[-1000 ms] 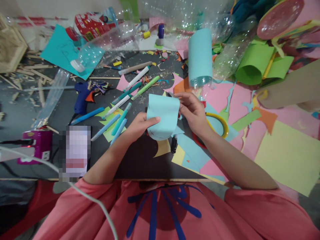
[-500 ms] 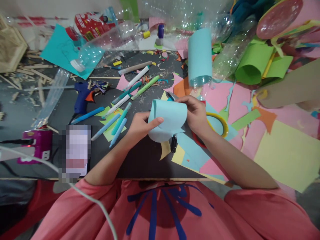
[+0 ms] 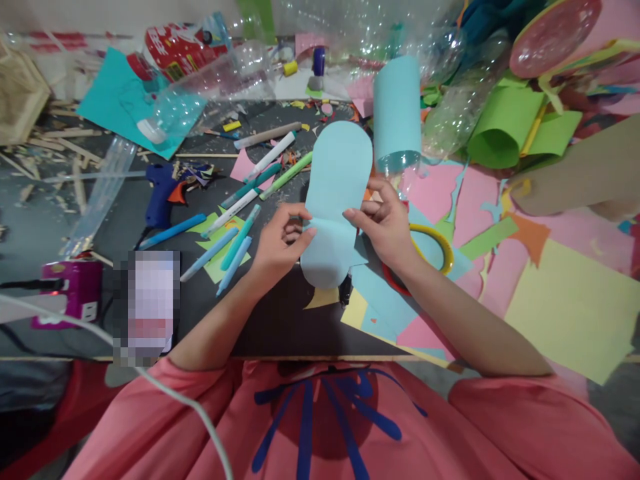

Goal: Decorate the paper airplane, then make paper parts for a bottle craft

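Between my hands is a light blue paper cutout [image 3: 340,170], long with rounded ends and a crease across its narrower middle. My left hand [image 3: 284,241] pinches its left edge near the crease. On the opposite edge, my right hand [image 3: 385,217] grips the paper between thumb and fingers. Scissors with yellow and red handles [image 3: 445,250] lie by my right wrist, their blades hidden. Below the cutout sit a small black object [image 3: 346,291] and a yellow paper scrap [image 3: 321,299]. Several markers [image 3: 240,237] lie left of my left hand.
A blue glue gun [image 3: 163,197] and a phone [image 3: 153,300] lie left, near a purple power box [image 3: 70,293]. A blue paper-wrapped bottle [image 3: 397,110] stands behind my right hand. Green paper rolls [image 3: 500,137] and a yellow sheet [image 3: 575,310] are at right.
The light blue paper, folded over half a second ago, is now opened out, its upper half reaching away from me. Both hands have shifted their hold to the edges at the crease.
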`<action>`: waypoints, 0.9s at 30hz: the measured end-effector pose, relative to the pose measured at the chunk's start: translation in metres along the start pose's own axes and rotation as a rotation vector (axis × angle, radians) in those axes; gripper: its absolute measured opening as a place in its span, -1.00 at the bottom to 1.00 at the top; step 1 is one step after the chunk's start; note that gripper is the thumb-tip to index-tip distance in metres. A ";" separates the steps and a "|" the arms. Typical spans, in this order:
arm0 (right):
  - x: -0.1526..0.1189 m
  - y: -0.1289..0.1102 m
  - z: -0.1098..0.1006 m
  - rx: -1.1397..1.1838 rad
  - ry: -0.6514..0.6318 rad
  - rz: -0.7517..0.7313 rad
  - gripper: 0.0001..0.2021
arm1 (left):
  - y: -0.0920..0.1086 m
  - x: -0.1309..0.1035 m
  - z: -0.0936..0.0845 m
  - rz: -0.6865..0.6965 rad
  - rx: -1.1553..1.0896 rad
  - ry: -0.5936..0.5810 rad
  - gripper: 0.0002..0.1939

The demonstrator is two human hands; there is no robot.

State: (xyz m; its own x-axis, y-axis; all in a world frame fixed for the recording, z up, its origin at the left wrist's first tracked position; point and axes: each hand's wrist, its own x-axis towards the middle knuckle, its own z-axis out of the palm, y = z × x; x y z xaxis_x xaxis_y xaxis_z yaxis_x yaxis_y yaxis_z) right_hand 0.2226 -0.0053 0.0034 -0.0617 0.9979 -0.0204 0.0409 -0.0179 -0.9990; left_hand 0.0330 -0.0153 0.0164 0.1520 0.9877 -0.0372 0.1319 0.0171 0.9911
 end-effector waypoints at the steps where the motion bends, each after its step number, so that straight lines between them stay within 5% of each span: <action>1: 0.000 0.001 -0.001 -0.014 0.000 0.010 -0.43 | 0.001 -0.001 0.000 0.002 0.028 -0.020 -0.79; 8: -0.005 0.000 -0.003 -0.162 -0.011 -0.063 -0.37 | 0.005 -0.003 0.000 -0.062 0.055 -0.096 -0.73; 13: -0.007 -0.006 -0.003 -0.254 -0.100 -0.124 -0.56 | 0.004 -0.004 -0.002 -0.079 0.022 -0.053 -0.67; 27: -0.007 -0.004 -0.002 -0.125 -0.241 -0.129 -0.61 | 0.006 -0.006 -0.005 -0.082 -0.055 -0.082 -0.53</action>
State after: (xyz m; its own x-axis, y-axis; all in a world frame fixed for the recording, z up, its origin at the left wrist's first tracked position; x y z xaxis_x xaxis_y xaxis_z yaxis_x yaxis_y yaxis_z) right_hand 0.2244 -0.0125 0.0076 -0.3089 0.9475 0.0824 0.1385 0.1305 -0.9817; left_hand 0.0283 -0.0202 0.0230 0.2233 0.9665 -0.1264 0.0936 0.1078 0.9898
